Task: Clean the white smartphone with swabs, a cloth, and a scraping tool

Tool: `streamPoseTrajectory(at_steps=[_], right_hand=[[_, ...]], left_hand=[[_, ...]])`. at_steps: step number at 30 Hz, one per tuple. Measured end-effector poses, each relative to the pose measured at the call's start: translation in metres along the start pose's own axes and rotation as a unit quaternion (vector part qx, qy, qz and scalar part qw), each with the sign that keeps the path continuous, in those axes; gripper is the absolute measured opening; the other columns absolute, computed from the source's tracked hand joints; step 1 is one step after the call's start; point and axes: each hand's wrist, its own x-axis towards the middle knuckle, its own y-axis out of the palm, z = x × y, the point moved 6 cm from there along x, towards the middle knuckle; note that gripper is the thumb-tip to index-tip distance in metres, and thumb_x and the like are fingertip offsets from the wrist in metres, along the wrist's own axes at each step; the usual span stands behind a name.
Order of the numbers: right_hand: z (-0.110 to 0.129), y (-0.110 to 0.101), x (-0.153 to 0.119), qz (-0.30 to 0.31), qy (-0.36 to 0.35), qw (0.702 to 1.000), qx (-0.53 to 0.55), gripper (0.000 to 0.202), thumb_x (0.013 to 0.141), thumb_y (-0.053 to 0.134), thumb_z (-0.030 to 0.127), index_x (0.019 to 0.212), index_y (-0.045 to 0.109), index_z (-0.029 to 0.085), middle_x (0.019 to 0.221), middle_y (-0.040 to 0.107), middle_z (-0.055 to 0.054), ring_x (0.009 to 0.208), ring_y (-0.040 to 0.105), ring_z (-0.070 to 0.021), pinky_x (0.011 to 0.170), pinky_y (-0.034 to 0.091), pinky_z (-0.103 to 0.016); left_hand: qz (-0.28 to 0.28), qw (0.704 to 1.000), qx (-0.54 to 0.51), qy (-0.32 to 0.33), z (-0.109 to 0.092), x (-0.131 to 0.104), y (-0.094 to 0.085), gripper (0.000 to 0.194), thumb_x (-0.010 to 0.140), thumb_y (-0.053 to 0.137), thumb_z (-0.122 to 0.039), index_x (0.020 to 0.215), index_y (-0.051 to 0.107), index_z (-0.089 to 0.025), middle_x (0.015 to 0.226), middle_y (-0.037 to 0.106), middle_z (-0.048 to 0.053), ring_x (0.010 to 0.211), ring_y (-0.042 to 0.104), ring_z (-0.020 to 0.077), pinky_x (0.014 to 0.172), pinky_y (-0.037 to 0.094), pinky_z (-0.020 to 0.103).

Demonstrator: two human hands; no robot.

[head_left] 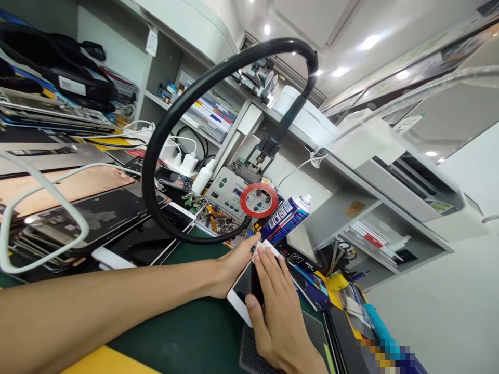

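A smartphone [242, 287] with a white frame and dark screen lies tilted over the dark green mat. My left hand [237, 265] grips it along its left side, most of the fingers hidden behind it. Flat across the screen rests my right hand [276, 306], its fingers stretched toward the far end and the thumb apart on the glass. Something white [268, 245] shows around the right fingertips; whether it is the phone's end or a wipe, I cannot tell. A dark perforated pad [249, 353] lies below my right hand.
A thick black hose [150, 156] arches before a grey control unit [224, 187]. Close beyond the phone stand a red tape roll [244, 200] and a blue spray can [286, 218]. Phones and panels [78, 218] pile up at left, with a white cable [50, 189]. Tools [339, 254] stand at right.
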Motion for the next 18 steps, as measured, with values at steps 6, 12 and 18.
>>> streamPoseTrajectory(at_steps=[6,12,18], right_hand=[[-0.014,0.001,0.015,-0.003,0.025,0.999,-0.023,0.056,0.094,0.043,0.032,0.147,0.033,0.013,0.155,0.029,-0.012,0.144,0.023,-0.0292,0.113,0.027,-0.054],[0.000,0.005,0.011,0.017,-0.035,0.999,-0.021,0.066,0.093,0.045,0.035,0.150,0.024,0.010,0.155,0.028,-0.014,0.144,0.021,-0.0314,0.116,0.019,-0.057],[0.026,0.012,-0.006,0.026,-0.113,0.993,0.000,0.073,0.090,0.048,0.039,0.151,0.021,0.011,0.155,0.027,-0.012,0.143,0.023,-0.0336,0.117,0.017,-0.057]], left_hand=[[0.008,1.000,0.000,0.024,-0.005,-0.009,0.007,0.065,0.070,0.048,-0.080,0.081,0.062,-0.018,0.085,0.069,0.009,0.087,0.063,0.0267,0.073,0.047,0.031],[-0.073,0.996,-0.023,0.037,-0.010,-0.012,-0.003,0.062,0.071,0.047,-0.080,0.070,0.056,-0.019,0.061,0.061,0.005,0.060,0.057,0.0213,0.057,0.042,0.029],[-0.110,0.991,-0.024,0.075,-0.013,-0.006,-0.018,0.060,0.069,0.049,-0.080,0.061,0.048,-0.021,0.046,0.046,-0.001,0.040,0.041,0.0138,0.045,0.033,0.027]])
